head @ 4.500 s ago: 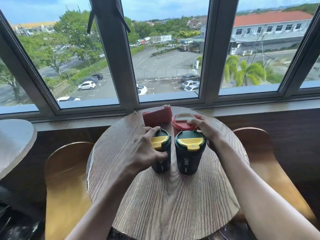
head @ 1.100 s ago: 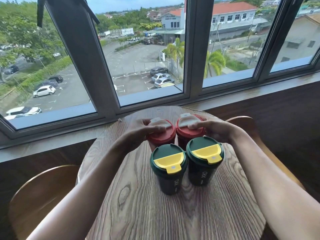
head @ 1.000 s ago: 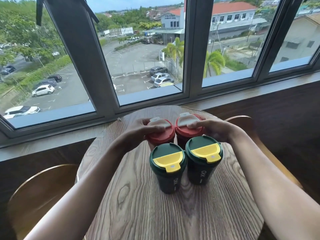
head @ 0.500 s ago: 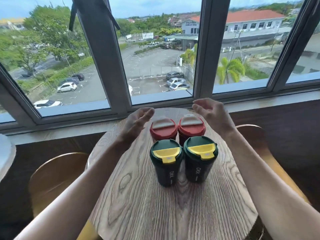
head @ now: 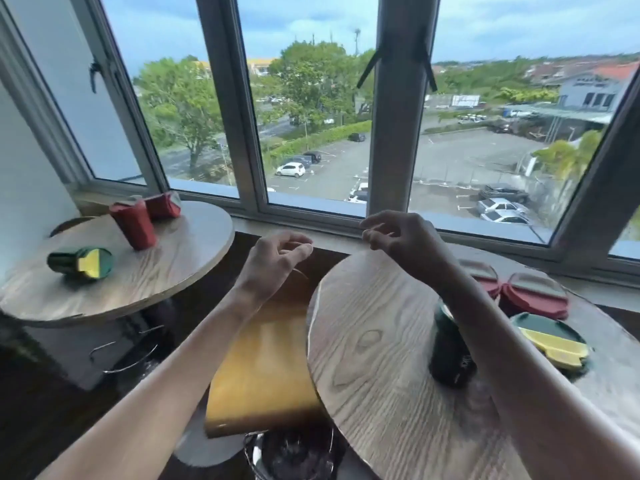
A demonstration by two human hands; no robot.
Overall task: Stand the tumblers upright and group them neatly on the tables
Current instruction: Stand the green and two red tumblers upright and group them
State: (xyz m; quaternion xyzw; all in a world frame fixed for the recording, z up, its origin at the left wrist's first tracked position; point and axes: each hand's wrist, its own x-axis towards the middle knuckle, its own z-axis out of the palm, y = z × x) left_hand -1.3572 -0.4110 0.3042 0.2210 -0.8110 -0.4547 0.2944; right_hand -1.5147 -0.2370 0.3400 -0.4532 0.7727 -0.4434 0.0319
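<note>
Indoors, two round wooden tables flank a window; both hands hover empty, loosely curled.

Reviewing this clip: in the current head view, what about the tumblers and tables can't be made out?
- Near green tumbler: lid hidden behind right forearm.
- Two red tumblers on right table: bodies hidden, only lids show.
- Left table: near edge motion-blurred; print on its green tumbler too small to read.
</note>
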